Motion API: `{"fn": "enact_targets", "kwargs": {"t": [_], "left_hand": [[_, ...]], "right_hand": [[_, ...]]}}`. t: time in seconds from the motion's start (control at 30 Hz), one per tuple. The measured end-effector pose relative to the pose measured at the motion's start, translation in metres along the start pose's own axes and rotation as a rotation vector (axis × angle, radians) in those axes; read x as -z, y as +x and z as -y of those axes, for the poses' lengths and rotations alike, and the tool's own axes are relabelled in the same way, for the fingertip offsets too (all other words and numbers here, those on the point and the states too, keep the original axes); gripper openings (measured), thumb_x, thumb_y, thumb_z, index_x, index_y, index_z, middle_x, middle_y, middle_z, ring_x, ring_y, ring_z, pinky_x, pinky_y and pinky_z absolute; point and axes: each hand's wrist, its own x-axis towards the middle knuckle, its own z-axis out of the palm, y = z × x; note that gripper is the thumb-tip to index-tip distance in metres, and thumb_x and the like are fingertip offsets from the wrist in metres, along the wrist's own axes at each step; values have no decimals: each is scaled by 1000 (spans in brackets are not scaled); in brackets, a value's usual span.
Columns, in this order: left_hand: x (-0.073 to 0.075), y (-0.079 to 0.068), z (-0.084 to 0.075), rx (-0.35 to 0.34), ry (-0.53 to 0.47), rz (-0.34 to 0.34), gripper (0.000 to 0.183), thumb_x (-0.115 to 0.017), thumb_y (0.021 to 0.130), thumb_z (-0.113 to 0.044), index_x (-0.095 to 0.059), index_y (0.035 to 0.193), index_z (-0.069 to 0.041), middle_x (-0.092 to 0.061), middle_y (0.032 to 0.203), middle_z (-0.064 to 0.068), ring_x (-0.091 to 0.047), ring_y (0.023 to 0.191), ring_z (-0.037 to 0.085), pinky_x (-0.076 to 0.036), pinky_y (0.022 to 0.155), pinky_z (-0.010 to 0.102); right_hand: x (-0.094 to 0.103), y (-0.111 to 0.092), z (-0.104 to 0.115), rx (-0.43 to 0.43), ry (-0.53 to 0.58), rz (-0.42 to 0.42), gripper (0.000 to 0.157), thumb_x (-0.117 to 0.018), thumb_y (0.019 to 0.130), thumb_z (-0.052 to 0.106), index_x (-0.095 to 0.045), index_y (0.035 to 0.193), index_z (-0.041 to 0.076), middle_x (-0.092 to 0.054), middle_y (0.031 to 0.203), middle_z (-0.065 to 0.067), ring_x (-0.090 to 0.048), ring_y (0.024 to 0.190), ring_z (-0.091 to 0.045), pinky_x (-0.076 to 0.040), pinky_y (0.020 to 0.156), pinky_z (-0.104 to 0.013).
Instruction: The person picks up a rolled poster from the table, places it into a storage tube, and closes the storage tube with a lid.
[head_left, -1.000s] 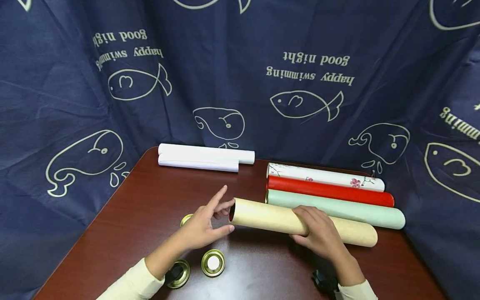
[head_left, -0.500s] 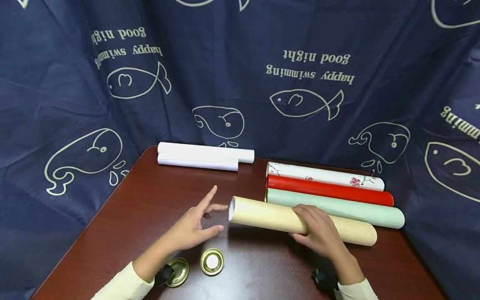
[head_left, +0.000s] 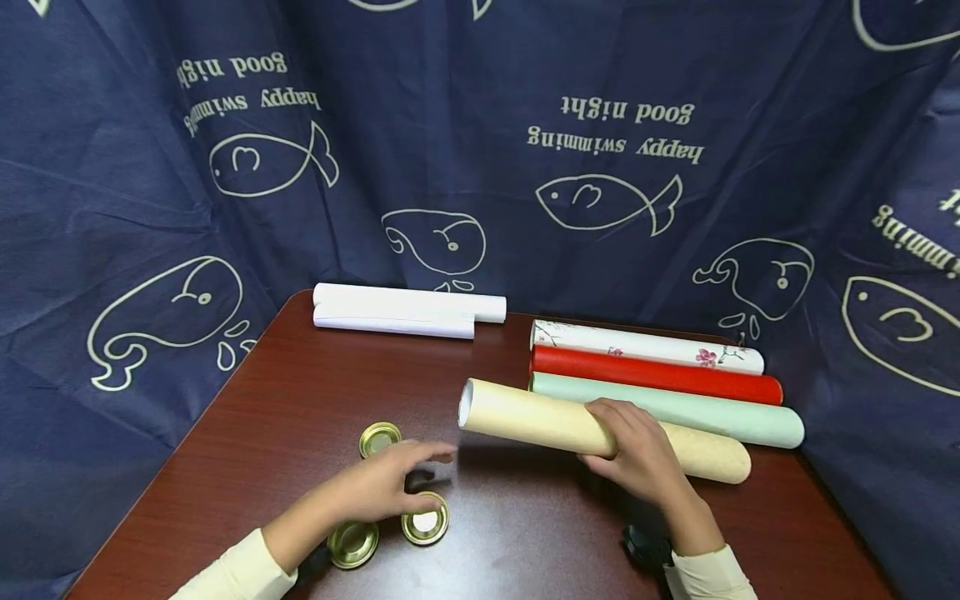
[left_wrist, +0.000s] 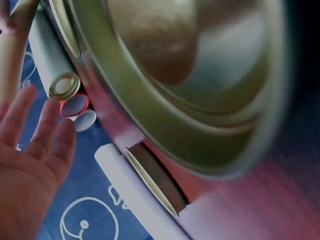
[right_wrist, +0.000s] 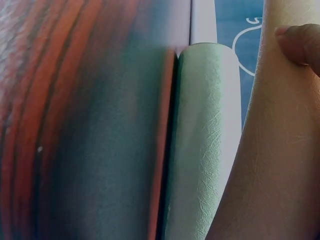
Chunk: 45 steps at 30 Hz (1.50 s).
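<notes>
Head view is showing your right hand (head_left: 633,450) gripping the cream tube (head_left: 525,415), which is slanting on the near side of the green tube (head_left: 705,412). Left of the green tube, your left hand (head_left: 378,486) is hovering near three gold lids (head_left: 425,523), fingers and thumb standing apart.

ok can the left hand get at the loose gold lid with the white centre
Probably yes: the left hand looks empty, its thumb overlaps that gold lid in the head view, and nothing else seems to cover it.
</notes>
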Motion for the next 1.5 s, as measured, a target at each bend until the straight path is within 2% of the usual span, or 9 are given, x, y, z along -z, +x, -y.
{"fn": "enact_targets", "kwargs": {"t": [0.1,0.27,0.4,0.6,0.77,1.0,1.1,1.23,1.5], "left_hand": [[-5,-3,1,-49,43,95,65,-82,83,-30,-56,139,-10,-64,128,-2,-57,114,16,-48,96,33],[-12,-6,-1,-133,153,153,70,-86,74,-40,-62,132,-10,-66,122,-4,-58,110,10,-48,93,27],[-15,-7,-3,-147,243,211,70,-88,70,-41,-64,129,-12,-64,123,-8,-57,113,9,-46,96,26],[-11,-6,-4,-164,307,216,54,-86,71,-29,-68,120,-15,-64,115,-11,-56,107,6,-46,92,22],[5,-5,-1,-105,187,128,47,-82,77,-21,-67,121,-10,-63,118,-7,-58,110,11,-48,94,29],[29,11,0,-36,-290,-248,49,-80,81,-4,-62,127,-1,-60,128,11,-63,103,24,-58,79,39],[30,22,-5,-32,-479,-348,51,-79,81,2,-60,129,0,-56,132,13,-59,111,30,-57,85,41],[28,34,-13,-35,-595,-368,53,-78,81,6,-58,130,4,-53,133,16,-55,118,36,-54,90,41],[22,37,-13,-28,-587,-340,54,-77,81,6,-57,131,6,-51,134,17,-53,120,37,-54,90,39]], "right_hand": [[-1,0,1,4,-7,-25,69,-86,59,25,-63,121,6,-65,115,-9,-63,100,-28,-49,81,-48],[-1,0,2,4,-10,-47,70,-87,58,25,-63,121,6,-65,115,-9,-63,100,-28,-49,81,-47],[0,1,1,10,-10,-58,70,-87,58,24,-63,121,5,-65,115,-8,-63,100,-28,-49,81,-47],[-2,0,1,-10,-9,-44,71,-89,57,25,-63,121,6,-65,115,-8,-63,101,-28,-49,82,-48],[-4,-1,4,-12,-13,-17,73,-90,56,26,-63,121,7,-65,116,-9,-62,102,-29,-50,81,-49],[-6,-2,6,27,-14,-15,75,-91,53,25,-63,121,8,-65,115,-7,-62,102,-27,-50,81,-47],[-7,-2,7,35,-11,-15,75,-91,54,25,-63,121,7,-65,116,-7,-62,103,-27,-49,83,-46],[-8,-1,10,38,-3,-18,75,-90,54,25,-63,121,7,-65,117,-7,-62,104,-28,-48,85,-46],[-7,0,14,70,-3,-31,74,-90,54,25,-64,121,8,-65,116,-6,-62,103,-27,-48,86,-46]]}}
